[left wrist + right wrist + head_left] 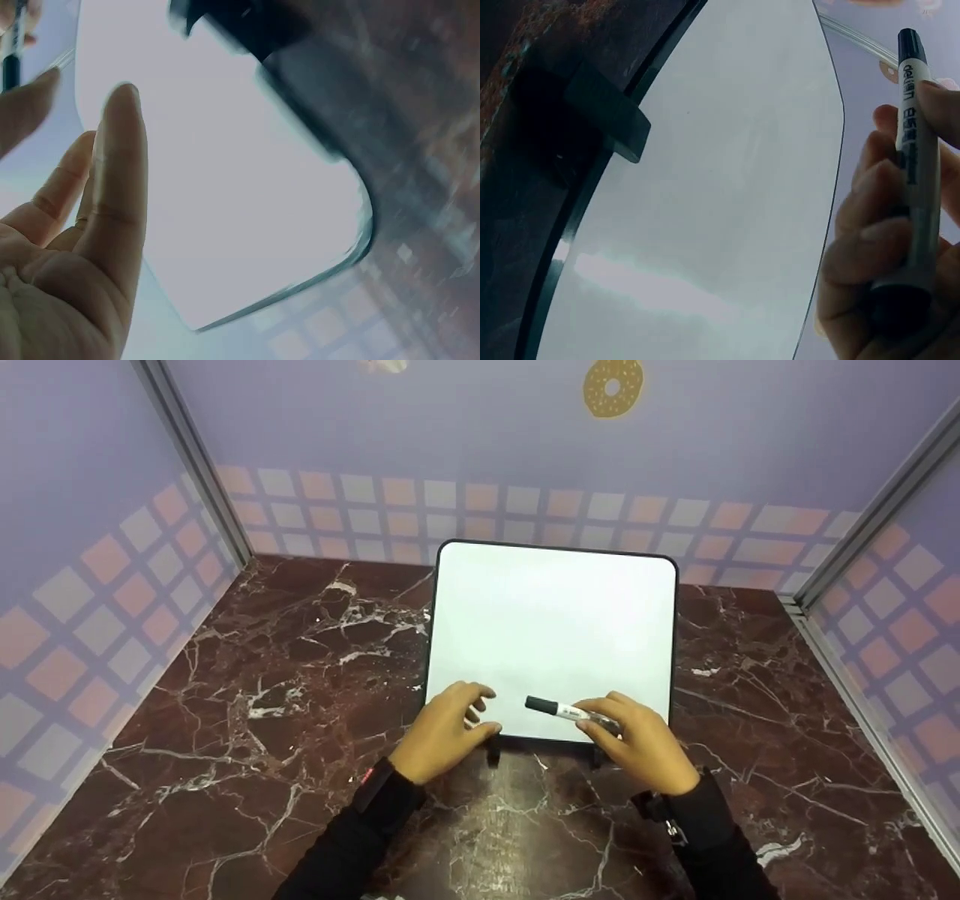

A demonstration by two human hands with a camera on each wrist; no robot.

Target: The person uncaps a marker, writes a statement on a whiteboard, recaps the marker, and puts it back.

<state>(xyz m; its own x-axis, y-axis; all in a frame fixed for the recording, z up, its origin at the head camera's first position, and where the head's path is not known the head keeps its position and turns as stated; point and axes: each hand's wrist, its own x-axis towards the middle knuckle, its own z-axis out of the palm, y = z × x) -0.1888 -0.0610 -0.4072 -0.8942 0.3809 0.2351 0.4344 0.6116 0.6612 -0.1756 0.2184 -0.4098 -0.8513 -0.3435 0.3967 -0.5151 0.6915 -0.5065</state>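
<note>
My right hand (641, 739) grips a whiteboard marker (568, 712), white-bodied with a black cap on the end that points left. In the right wrist view the fingers (866, 217) curl round the marker's barrel (919, 142), and the thumb lies along its printed side. My left hand (446, 735) holds nothing; its fingers are loosely bent over the board's lower left corner, and the left wrist view shows the bare palm (67, 292). Behind both hands a blank whiteboard (555, 622) with a thin black frame leans back on its stand.
The board's small black feet (493, 754) stand on a dark red marbled tabletop (300, 682). Lilac panels with pink and white squares (397, 492) enclose the back and both sides, with metal posts (196, 457) at the corners.
</note>
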